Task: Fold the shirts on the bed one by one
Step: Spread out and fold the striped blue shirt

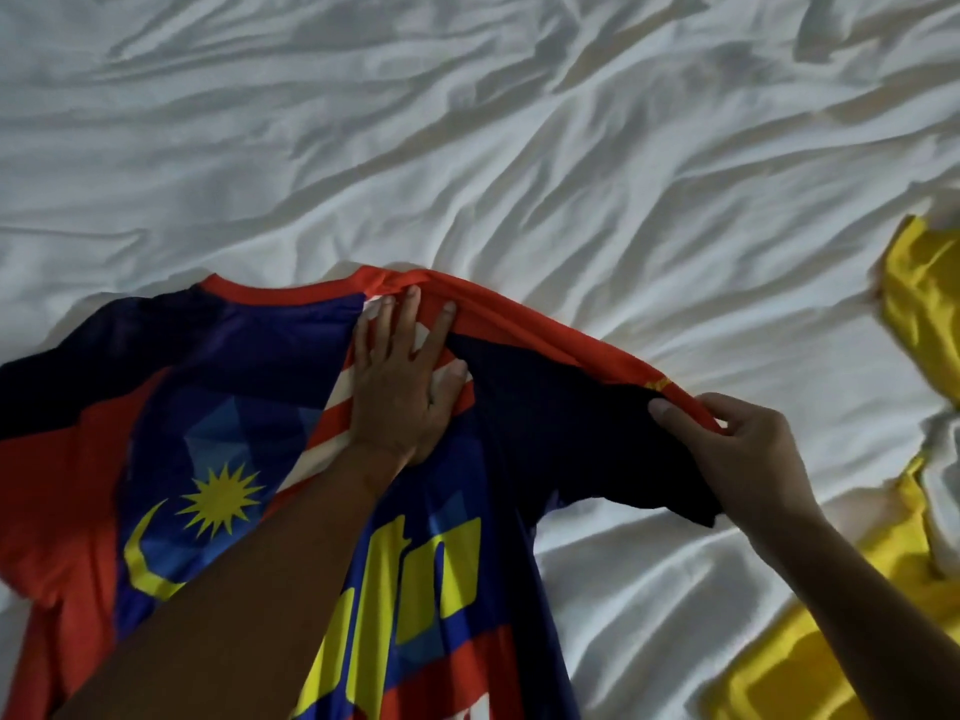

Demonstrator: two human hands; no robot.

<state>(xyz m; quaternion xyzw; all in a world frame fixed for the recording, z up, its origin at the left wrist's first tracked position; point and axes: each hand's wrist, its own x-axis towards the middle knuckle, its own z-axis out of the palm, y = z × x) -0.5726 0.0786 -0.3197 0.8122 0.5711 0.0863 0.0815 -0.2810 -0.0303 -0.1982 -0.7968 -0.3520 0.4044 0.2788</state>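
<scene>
A blue, red and navy shirt (234, 433) with a yellow star, crescent and yellow letters lies spread on the white bed sheet (467, 148), collar away from me. My left hand (402, 376) presses flat on it near the collar, fingers straight. My right hand (737, 444) pinches the red-edged end of the shirt's dark right sleeve (571, 423), holding it slightly lifted off the sheet.
A yellow shirt (919, 283) lies crumpled at the right edge of the bed, with more yellow fabric (810, 662) at the lower right. Wrinkled white sheet stretches across the far half of the view.
</scene>
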